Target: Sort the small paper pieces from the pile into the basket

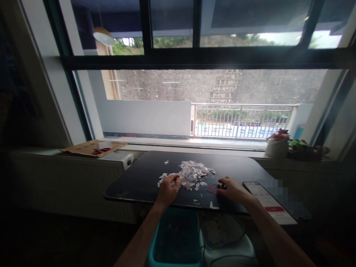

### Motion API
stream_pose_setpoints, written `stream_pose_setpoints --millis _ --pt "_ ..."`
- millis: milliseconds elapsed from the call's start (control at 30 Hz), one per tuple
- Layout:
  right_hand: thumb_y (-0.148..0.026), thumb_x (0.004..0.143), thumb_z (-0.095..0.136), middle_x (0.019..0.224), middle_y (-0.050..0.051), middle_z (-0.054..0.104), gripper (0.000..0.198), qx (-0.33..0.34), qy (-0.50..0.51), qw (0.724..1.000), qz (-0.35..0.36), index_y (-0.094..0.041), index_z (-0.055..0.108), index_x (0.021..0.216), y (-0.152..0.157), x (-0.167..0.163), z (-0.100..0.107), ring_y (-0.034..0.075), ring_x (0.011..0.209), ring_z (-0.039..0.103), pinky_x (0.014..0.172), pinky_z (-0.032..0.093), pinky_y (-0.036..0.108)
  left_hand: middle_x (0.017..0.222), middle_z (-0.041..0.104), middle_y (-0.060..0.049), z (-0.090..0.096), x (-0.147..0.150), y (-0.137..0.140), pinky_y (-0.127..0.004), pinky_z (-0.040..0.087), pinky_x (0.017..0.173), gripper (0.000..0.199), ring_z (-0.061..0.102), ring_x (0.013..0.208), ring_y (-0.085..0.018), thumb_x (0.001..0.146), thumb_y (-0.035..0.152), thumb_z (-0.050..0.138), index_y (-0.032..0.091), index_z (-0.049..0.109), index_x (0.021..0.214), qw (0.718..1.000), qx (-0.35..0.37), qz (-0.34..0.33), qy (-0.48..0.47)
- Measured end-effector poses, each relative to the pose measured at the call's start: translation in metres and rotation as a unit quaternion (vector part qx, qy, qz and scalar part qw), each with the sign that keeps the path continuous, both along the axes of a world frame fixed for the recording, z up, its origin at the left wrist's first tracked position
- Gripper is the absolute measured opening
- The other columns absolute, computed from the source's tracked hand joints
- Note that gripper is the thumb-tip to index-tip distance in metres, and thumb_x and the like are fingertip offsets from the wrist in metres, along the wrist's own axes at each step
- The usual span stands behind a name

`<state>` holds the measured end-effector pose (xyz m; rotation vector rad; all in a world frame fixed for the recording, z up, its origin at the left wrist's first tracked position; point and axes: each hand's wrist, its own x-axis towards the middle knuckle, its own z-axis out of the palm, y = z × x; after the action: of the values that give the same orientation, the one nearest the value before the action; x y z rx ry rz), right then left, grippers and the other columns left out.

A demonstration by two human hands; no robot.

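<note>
A heap of small white paper scraps lies in the middle of a dark table. My left hand rests at the heap's left edge, fingers curved toward the scraps and slightly apart; nothing held shows in it. To the right of the heap, my right hand is open, with thumb and fingers spread. Its fingertips touch a flat, pinkish, see-through piece lying on the table, partly covered by the hand. A larger white scrap lies by the front edge.
A phone and a white sheet with a red band lie at the table's right. Below the front edge stands a teal bin. Red-handled scissors lie on the left ledge, and a white pot stands on the right sill.
</note>
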<state>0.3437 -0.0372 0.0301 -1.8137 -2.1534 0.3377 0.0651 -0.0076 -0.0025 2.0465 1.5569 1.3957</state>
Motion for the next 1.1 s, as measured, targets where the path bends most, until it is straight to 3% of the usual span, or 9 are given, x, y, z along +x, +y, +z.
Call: stream_pose_setpoints --millis 167,467,600,733,833,1100 --pt "-0.040 0.069 0.057 0.106 0.012 0.058 0.048 -0.008 -0.003 0.999 0.037 -0.015 0.061 0.109 -0.007 -0.001 0.003 0.024 0.093 0.054 0.081 0.040 0.031 0.095 0.066 -0.008 0.001 0.000 0.000 -0.031 0.049 0.080 0.030 0.060 0.090 -0.020 0.077 0.032 0.047 0.016 0.066 0.094 1.000 0.001 -0.004 0.002" --pt "-0.041 0.063 0.062 0.097 0.012 0.057 0.053 -0.018 0.013 1.000 0.018 -0.011 0.060 0.106 -0.002 0.002 0.000 0.023 0.085 0.054 0.076 0.043 0.032 0.095 0.066 -0.009 0.004 0.000 -0.003 -0.033 0.048 0.082 0.032 0.060 0.090 -0.020 0.078 0.032 0.046 0.014 0.065 0.096 1.000 -0.004 -0.001 0.008" --pt "-0.034 0.065 0.061 0.096 0.008 0.056 0.044 0.005 0.103 0.994 0.034 -0.016 0.059 0.105 -0.008 0.004 -0.012 0.016 0.075 0.054 0.068 0.044 0.026 0.095 0.066 -0.009 0.004 0.000 -0.003 -0.032 0.048 0.080 0.032 0.060 0.090 -0.020 0.078 0.033 0.046 0.015 0.066 0.096 1.000 -0.003 -0.004 0.008" --pt "-0.024 0.070 0.055 0.082 0.002 0.058 0.035 0.014 0.164 0.983 0.085 -0.019 0.059 0.105 -0.013 0.000 -0.020 0.013 0.067 0.053 0.063 0.043 0.024 0.096 0.066 -0.008 0.004 0.000 -0.003 -0.032 0.049 0.079 0.031 0.061 0.090 -0.020 0.077 0.032 0.047 0.016 0.066 0.095 1.000 -0.004 -0.001 0.005" --pt "-0.024 0.074 0.052 0.071 -0.002 0.056 0.034 0.014 0.182 0.978 0.102 -0.020 0.057 0.107 -0.018 -0.002 -0.020 0.011 0.063 0.050 0.059 0.041 0.023 0.095 0.066 -0.008 0.005 0.000 -0.003 -0.033 0.048 0.081 0.031 0.061 0.089 -0.020 0.078 0.033 0.046 0.016 0.066 0.095 1.000 -0.007 -0.002 0.007" --pt "-0.023 0.076 0.049 0.070 -0.003 0.052 0.034 -0.006 0.192 0.977 0.094 -0.019 0.056 0.110 -0.026 -0.002 -0.016 0.010 0.061 0.047 0.057 0.038 0.021 0.095 0.066 -0.009 0.006 0.001 -0.005 -0.034 0.048 0.081 0.032 0.061 0.090 -0.020 0.078 0.033 0.046 0.016 0.066 0.096 1.000 -0.009 -0.004 0.002"
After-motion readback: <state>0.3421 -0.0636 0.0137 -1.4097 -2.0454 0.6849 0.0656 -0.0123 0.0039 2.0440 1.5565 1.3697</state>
